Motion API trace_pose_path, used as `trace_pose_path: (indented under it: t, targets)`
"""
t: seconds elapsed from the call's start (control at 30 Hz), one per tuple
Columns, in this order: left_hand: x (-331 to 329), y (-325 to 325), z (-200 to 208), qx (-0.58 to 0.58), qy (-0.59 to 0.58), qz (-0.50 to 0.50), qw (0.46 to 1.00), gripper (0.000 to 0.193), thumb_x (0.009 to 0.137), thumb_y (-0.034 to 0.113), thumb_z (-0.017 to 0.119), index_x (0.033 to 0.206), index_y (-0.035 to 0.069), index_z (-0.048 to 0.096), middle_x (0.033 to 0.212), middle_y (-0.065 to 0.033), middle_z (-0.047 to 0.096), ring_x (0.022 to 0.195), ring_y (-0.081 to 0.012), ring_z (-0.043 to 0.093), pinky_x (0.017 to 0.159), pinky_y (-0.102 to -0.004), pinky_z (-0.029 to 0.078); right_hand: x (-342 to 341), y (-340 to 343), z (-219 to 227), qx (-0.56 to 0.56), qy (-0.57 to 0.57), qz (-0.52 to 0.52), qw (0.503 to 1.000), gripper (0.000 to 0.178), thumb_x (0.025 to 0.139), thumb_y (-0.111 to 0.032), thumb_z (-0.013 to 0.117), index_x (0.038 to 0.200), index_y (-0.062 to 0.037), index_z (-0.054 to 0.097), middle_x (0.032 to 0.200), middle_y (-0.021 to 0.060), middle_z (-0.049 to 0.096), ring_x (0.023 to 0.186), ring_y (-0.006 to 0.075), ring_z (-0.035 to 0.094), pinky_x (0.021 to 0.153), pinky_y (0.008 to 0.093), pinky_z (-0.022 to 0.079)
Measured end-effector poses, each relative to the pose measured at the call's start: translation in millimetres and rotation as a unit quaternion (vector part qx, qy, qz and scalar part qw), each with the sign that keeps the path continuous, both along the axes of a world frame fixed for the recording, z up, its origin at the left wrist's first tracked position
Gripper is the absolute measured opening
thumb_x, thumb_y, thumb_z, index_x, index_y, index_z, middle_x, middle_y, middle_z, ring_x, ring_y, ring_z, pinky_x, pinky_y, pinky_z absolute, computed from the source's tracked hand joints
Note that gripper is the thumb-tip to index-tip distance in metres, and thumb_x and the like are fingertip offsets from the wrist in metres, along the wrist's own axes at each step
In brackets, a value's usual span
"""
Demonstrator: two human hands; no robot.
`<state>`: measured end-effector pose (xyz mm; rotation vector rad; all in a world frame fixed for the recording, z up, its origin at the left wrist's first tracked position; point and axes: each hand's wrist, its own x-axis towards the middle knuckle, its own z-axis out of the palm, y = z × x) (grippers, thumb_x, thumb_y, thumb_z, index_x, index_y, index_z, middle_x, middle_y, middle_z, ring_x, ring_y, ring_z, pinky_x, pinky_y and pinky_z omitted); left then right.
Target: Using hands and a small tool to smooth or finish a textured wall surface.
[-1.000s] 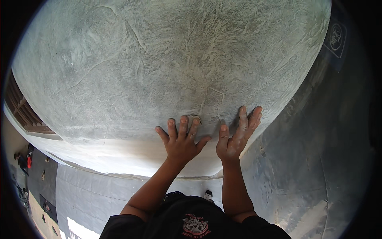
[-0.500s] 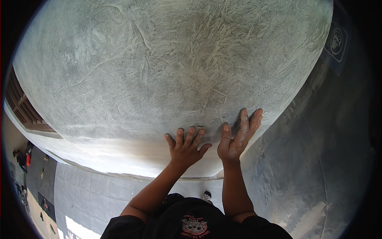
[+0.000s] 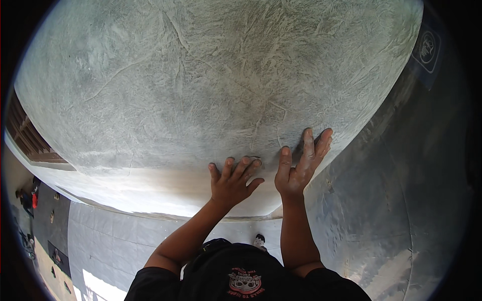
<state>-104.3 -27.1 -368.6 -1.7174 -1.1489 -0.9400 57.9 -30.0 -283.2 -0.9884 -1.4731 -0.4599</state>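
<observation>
A rough grey plastered wall (image 3: 201, 95), marked with trowel streaks and cracks, fills most of the view in front of me. My left hand (image 3: 232, 181) lies against its lower part with fingers spread. A small dark-edged mark shows by those fingertips. To its right, my right hand (image 3: 301, 165) is raised near the wall's right edge, its fingers stretched out and dusted with pale powder. Whether its whole palm touches the wall I cannot tell. Neither hand holds anything.
A darker grey wall (image 3: 361, 215) runs along the right, with a framed emblem (image 3: 427, 52) high up. At the left is a brown slatted window (image 3: 30, 133). Grey paving (image 3: 115, 231) lies below, with a person in red and black (image 3: 27, 199) far left.
My right hand has slid slightly upward along the wall. My left hand stays almost in place, fingers still spread. The view has shifted a little.
</observation>
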Motion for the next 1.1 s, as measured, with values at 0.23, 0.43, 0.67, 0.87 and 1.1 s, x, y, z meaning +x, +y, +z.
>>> trace_pose_path:
  t: [0.23, 0.43, 0.67, 0.87, 1.1]
  targets:
    - [-15, 7, 101, -0.008, -0.130, 0.027, 0.991, 0.074, 0.088, 0.069, 0.040, 0.145, 0.022, 0.038, 0.156, -0.0114, 0.021, 0.145, -0.0421, 0.005, 0.108, -0.0676, -0.005, 7, 2, -6, 0.004, 0.007, -0.014, 1.000, 0.051, 0.094, -0.026, 0.053, 0.138, -0.0017, 0.045, 0.151, 0.0320, 0.021, 0.141, 0.0467, 0.018, 0.112, 0.0587, 0.008]
    - [7, -2, -7, -0.013, 0.008, 0.001, 1.000, 0.083, 0.085, 0.073, 0.041, 0.148, 0.019, 0.034, 0.158, -0.0144, 0.016, 0.145, -0.0434, 0.003, 0.106, -0.0687, -0.006, 0, -1, 0, 0.001, -0.004, -0.005, 1.000, 0.050, 0.095, -0.026, 0.053, 0.138, -0.0013, 0.045, 0.151, 0.0315, 0.021, 0.142, 0.0461, 0.018, 0.112, 0.0581, 0.008]
    - [-15, 7, 128, 0.014, -0.111, 0.029, 0.993, 0.087, 0.088, 0.073, 0.033, 0.150, 0.011, 0.029, 0.156, -0.0214, 0.014, 0.144, -0.0461, 0.001, 0.106, -0.0681, -0.008, 7, 2, -5, 0.011, -0.003, -0.014, 1.000, 0.051, 0.095, -0.027, 0.053, 0.138, -0.0019, 0.045, 0.151, 0.0316, 0.020, 0.142, 0.0455, 0.018, 0.112, 0.0583, 0.008]
    - [4, 1, 17, 0.011, -0.044, 0.004, 0.999, 0.080, 0.090, 0.068, 0.036, 0.149, 0.014, 0.031, 0.157, -0.0182, 0.014, 0.144, -0.0451, 0.001, 0.107, -0.0686, -0.006, 1, -1, -4, 0.006, -0.017, -0.010, 1.000, 0.049, 0.096, -0.026, 0.052, 0.139, -0.0026, 0.045, 0.151, 0.0314, 0.021, 0.141, 0.0454, 0.019, 0.112, 0.0583, 0.009]
    - [-3, 7, 115, -0.006, -0.114, 0.027, 0.993, 0.070, 0.095, 0.060, 0.035, 0.148, 0.015, 0.034, 0.157, -0.0191, 0.016, 0.145, -0.0437, 0.004, 0.107, -0.0675, -0.006, 14, -1, -10, -0.015, -0.044, -0.048, 0.998, 0.044, 0.097, -0.020, 0.047, 0.135, 0.0030, 0.046, 0.149, 0.0331, 0.023, 0.139, 0.0480, 0.024, 0.111, 0.0579, 0.017]
